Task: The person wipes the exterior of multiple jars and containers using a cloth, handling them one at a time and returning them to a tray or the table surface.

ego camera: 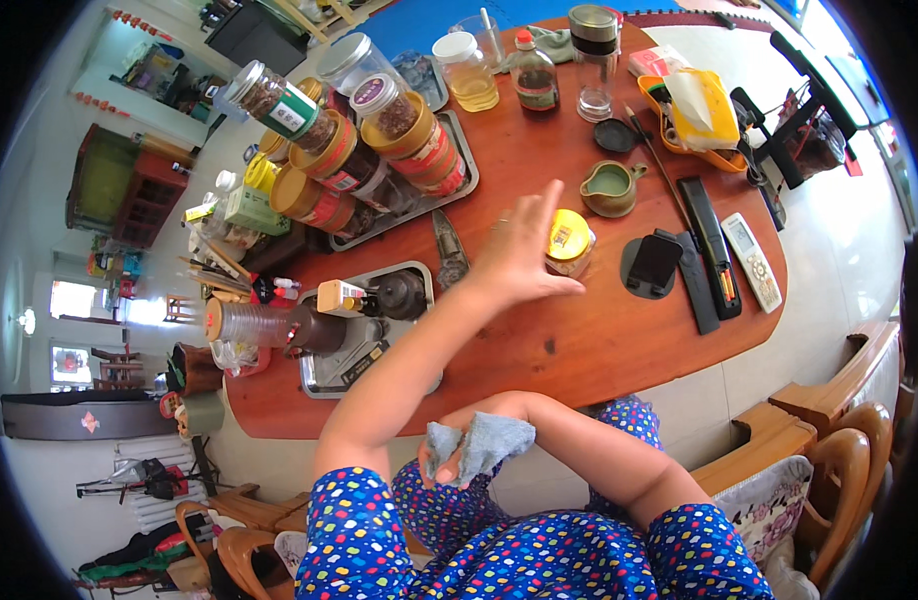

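My left hand [520,251] is stretched over the wooden table with thumb and fingers spread. Between them, just beyond the palm, stands a small clear jar with a yellow lid [569,234]; whether the skin touches it I cannot tell. Low at the table's front edge, my right hand [447,463] grips a grey cloth [498,444], which hangs over its fingers. A green-glazed pottery pitcher [609,191] sits behind the jar. To the jar's right, a black phone stand [654,261] rests on a round dark base.
A metal tray [470,150] holds stacked food jars at the back left. Another tray [309,375] carries teaware. A glass tumbler [595,90], a sauce bottle [534,79] and an orange basket [729,159] stand at the back. A white remote control [751,262] lies at right.
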The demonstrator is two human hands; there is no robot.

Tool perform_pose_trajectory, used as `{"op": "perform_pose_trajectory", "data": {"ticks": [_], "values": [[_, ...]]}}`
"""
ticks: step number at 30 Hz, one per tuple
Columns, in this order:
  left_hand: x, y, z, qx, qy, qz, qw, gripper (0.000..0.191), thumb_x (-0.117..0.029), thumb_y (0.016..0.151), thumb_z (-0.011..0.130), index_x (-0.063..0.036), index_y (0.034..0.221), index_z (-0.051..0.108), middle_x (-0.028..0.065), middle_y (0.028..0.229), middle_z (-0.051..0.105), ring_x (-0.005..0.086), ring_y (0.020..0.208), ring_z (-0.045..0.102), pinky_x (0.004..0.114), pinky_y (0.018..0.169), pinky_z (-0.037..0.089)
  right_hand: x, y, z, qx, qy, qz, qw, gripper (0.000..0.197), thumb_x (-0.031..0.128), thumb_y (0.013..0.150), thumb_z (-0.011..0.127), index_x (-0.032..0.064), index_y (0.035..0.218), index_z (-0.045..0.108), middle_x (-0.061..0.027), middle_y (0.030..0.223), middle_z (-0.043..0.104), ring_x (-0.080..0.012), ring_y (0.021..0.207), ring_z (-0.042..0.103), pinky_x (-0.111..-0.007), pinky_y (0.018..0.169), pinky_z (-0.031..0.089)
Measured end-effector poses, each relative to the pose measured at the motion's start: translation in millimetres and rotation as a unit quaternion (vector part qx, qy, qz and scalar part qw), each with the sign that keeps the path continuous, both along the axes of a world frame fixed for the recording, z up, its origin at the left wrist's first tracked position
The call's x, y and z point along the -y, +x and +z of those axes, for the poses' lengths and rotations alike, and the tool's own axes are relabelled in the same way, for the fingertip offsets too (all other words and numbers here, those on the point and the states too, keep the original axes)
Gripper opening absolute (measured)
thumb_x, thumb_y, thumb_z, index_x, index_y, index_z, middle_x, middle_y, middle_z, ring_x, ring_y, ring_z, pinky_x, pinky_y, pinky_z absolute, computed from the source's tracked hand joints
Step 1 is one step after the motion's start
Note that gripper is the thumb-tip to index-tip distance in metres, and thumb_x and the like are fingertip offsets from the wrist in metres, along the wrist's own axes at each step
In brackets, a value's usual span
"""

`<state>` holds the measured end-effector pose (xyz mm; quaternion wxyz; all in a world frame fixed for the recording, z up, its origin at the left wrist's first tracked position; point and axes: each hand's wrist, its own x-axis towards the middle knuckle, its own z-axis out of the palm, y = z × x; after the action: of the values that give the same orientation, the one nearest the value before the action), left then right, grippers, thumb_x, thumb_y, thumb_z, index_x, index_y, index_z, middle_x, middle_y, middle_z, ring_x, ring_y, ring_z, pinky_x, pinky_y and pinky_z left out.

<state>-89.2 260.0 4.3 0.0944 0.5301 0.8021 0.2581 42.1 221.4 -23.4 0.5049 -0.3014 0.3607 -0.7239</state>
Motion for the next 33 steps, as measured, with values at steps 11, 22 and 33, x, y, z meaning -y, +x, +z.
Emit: {"op": "perform_pose_trajectory", "data": {"ticks": [11,22,33], "values": [[100.8,2.2,69.5,0.026,0.156,0.199,0.967,0.085,-0.019,0.062,0.083,-0.0081,0.135,0.042,0.0122,0.126,0.05,0.0242,0.119,0.049,0.038,0.101,0.041,-24.1,1.8,13.3,0.018,0.006,-0.051,0.999,0.054,0.044,0.08,0.073,0.0014,0.111,0.061,-0.0013,0.083,0.06,-0.0099,0.077,0.058,-0.024,0.064,0.048],[182.5,-185.1,128.1,-0.147,0.144,0.522,0.828,0.109,-0.038,0.055,0.084,0.0048,0.139,0.03,0.0263,0.131,0.049,0.0362,0.12,0.051,0.039,0.101,0.039,-22.9,-1.7,26.9,0.025,0.026,-0.039,0.999,0.053,0.045,0.079,0.073,0.0042,0.111,0.061,0.0009,0.081,0.059,-0.008,0.076,0.056,-0.023,0.058,0.045],[200.1,-214.8,96.7,-0.211,0.106,0.499,0.834,0.107,-0.041,0.058,0.085,0.009,0.136,0.031,0.0252,0.129,0.049,0.0379,0.118,0.05,0.041,0.098,0.041,-20.5,-5.0,31.2,0.01,0.017,-0.082,0.996,0.059,0.05,0.078,0.072,0.0019,0.11,0.061,-0.0011,0.08,0.062,-0.007,0.075,0.056,-0.02,0.057,0.044]]}}
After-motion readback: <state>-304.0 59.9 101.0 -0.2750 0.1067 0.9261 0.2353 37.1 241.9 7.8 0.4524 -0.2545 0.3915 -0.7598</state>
